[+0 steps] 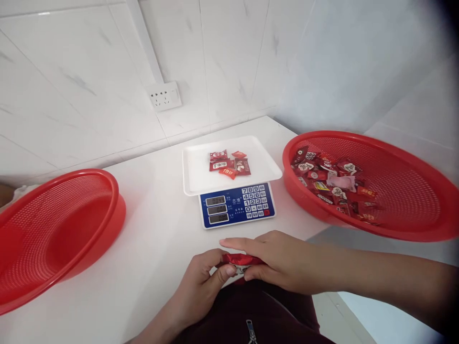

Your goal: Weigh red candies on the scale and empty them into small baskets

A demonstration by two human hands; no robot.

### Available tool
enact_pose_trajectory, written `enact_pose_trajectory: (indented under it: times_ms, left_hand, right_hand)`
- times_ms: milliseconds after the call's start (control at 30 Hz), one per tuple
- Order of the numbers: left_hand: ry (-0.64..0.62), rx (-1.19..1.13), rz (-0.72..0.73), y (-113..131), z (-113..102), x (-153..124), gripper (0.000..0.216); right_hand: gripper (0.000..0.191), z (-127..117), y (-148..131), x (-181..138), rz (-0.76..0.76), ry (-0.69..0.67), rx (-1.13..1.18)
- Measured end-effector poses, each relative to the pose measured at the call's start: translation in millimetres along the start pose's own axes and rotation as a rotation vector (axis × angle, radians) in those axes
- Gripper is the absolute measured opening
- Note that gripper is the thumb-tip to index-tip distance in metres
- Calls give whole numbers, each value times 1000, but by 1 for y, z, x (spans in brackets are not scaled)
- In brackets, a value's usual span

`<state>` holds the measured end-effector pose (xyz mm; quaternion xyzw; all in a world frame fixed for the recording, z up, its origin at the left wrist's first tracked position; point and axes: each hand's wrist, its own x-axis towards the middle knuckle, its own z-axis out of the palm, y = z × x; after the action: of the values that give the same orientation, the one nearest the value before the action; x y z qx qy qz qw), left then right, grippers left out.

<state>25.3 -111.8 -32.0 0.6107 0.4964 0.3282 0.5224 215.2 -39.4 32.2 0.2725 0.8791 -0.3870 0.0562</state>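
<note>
At the near edge of the white table (158, 248), my left hand (201, 286) and my right hand (279, 263) are closed together on a small red wrapper or pouch (241, 260). Most of it is hidden under my right fingers. Beyond my hands stands a blue-faced digital scale (236, 205). Its white tray (201, 172) carries several red wrapped candies (229, 165).
A red mesh basket (60, 224) with nothing in it sits at the left. Another red mesh basket (405, 191) at the right holds several wrapped candies (333, 181) and overhangs the table edge. A white tiled wall with a socket (165, 95) stands behind.
</note>
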Motion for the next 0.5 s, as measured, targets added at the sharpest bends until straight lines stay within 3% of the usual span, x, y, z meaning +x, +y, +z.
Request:
enact_pose_trajectory:
  times_ms: [133,267,500]
  left_hand:
    - [82,174,100,0,-2,-4,38]
    - [145,186,150,2,-3,-6,42]
    - [-13,-3,135,6,-7,-11,41]
  right_hand:
    - [38,-4,2,-2,83,23,62]
    - [34,-4,4,-4,12,94,82]
    - [27,-8,0,-4,-97,-1,210]
